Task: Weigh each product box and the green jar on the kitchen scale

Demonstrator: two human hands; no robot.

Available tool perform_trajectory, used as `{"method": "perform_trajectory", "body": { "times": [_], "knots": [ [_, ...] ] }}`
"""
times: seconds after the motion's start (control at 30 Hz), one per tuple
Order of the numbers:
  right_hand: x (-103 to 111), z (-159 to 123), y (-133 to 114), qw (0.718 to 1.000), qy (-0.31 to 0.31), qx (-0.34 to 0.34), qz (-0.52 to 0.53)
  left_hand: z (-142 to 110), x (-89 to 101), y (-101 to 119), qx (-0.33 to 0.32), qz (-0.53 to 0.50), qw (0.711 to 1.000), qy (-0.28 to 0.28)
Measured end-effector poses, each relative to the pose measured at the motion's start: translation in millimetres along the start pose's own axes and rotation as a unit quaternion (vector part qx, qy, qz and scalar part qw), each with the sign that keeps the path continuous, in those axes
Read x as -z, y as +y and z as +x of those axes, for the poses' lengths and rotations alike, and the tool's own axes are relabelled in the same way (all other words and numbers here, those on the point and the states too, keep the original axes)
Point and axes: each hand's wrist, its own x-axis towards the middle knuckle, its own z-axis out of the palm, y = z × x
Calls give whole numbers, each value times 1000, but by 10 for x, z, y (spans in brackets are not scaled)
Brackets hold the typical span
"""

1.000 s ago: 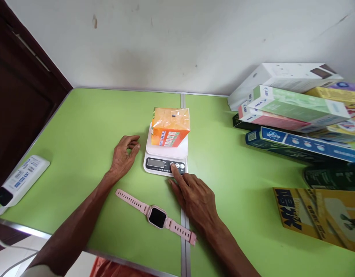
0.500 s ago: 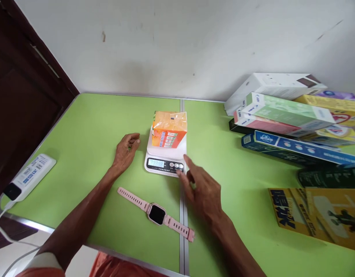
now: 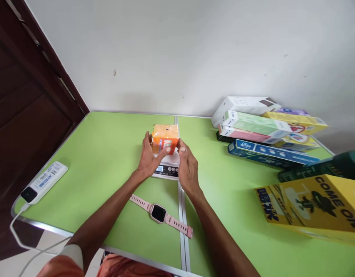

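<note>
Head view, my only feed. I see a block-shaped, plastic-wrapped orange pack (image 3: 165,132) over the white plastic kitchen scale (image 3: 174,158), near the middle of the flat light-green table (image 3: 108,154). From here I cannot tell whether its base touches the platform.

Left hand (image 3: 150,159): clamped on the pack, thumb across the lower front face, fingers round the left side, tips partly hidden. Right hand (image 3: 189,167): closed in from the opposite side, fingers against the pack's right edge, thumb upright just beside it. I read the grip as two-handed, pack pressed between.

Scale's display is lit; the left hand hides part of it, so I cannot read the full figure.

Nearer the body I note a pink-strapped watch with a dark square face (image 3: 159,213), lying flat below the scale. Far left: a long white device with a black end (image 3: 44,182), cable attached. Right: several stacked cartons (image 3: 255,121), and nearer, a large yellow printed box (image 3: 307,204).
</note>
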Motion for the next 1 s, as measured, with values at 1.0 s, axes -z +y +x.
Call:
{"method": "perform_trajectory", "body": {
  "times": [1.0],
  "knots": [
    [-2338, 986, 100, 970, -236, 18, 46, 1186, 1331, -1087, 105, 118, 944, 291]
  ]
}}
